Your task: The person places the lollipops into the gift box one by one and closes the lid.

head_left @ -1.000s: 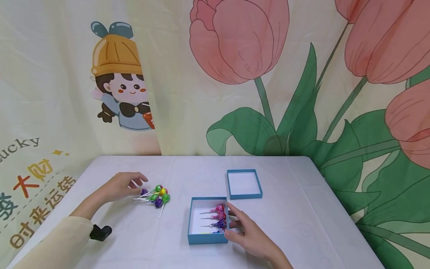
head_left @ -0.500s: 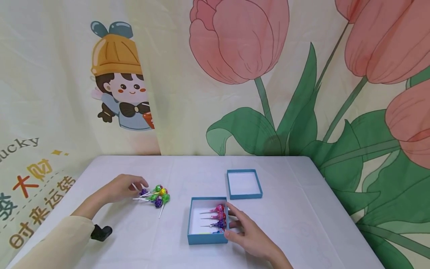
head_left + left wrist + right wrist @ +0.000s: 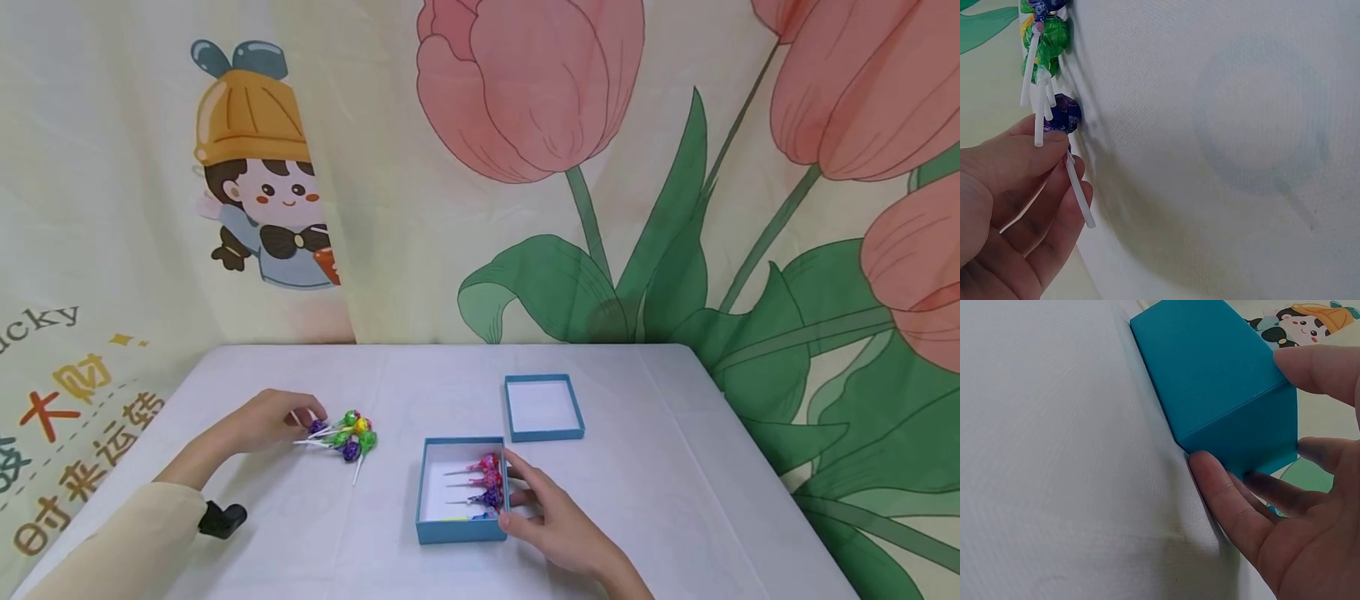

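Note:
In the left wrist view, the thumb and a finger of my left hand (image 3: 1029, 181) pinch a purple-wrapped lollipop (image 3: 1067, 112) just under its head. Its white stick points down past the fingers. A bunch of lollipops (image 3: 366, 439) with green, yellow and purple wrappers lies right beside this hand on the table. My right hand (image 3: 558, 521) rests spread fingers and thumb against the right side of a blue open box (image 3: 461, 532). Inside, pink, purple and blue lollipops (image 3: 489, 482) lie in a column along the right wall, sticks pointing left.
A shallow blue lid (image 3: 545, 437) with a white inside lies behind the box, to its right. Near the left sleeve shows a black wrist-camera mount (image 3: 223, 520). A white cloth (image 3: 660, 467) covers the table, and a printed curtain (image 3: 390, 208) hangs behind it.
The left fingers have lowered slightly and closed onto the purple lollipop at the left of the bunch. The right hand and box keep their places; the head view has shifted a little.

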Action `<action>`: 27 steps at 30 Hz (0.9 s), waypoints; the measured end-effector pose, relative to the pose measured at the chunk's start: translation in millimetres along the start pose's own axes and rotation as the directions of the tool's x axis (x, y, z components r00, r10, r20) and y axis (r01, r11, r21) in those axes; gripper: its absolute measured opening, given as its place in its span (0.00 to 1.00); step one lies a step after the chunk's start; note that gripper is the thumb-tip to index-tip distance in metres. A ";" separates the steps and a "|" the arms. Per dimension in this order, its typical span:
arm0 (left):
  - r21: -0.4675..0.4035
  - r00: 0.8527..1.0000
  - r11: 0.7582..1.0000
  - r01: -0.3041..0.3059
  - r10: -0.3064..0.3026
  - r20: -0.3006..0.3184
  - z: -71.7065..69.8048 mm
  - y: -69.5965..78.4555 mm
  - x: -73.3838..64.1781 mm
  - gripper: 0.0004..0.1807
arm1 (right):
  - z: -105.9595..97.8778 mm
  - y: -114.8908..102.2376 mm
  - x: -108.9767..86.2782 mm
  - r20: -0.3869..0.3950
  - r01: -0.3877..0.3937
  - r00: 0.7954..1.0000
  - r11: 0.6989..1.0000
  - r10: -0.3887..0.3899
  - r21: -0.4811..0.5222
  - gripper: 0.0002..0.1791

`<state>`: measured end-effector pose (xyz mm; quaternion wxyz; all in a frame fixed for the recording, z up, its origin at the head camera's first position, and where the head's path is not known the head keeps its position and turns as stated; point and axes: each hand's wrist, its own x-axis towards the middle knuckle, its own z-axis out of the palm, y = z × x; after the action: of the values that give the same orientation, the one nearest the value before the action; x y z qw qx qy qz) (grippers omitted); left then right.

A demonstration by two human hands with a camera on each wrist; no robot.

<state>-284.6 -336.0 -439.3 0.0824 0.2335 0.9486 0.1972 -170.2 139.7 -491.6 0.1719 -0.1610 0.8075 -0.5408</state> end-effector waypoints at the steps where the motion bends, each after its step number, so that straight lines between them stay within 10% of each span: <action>1: -0.003 1.000 1.000 0.009 -0.009 0.000 -0.2 0.4 0.0 0.16 | 0.0 0.0 0.3 0.001 0.001 1.000 1.000 -0.001 -0.001 0.46; 27: 0.020 1.000 1.000 0.015 -0.015 0.008 2.5 -1.9 -0.1 0.15 | -0.2 -2.1 0.1 0.000 0.001 1.000 1.000 -0.001 -0.007 0.45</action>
<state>-284.7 -336.8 -442.3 0.0854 0.2278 0.9519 0.1863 -170.2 139.1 -489.6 0.1709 -0.1620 0.8094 -0.5380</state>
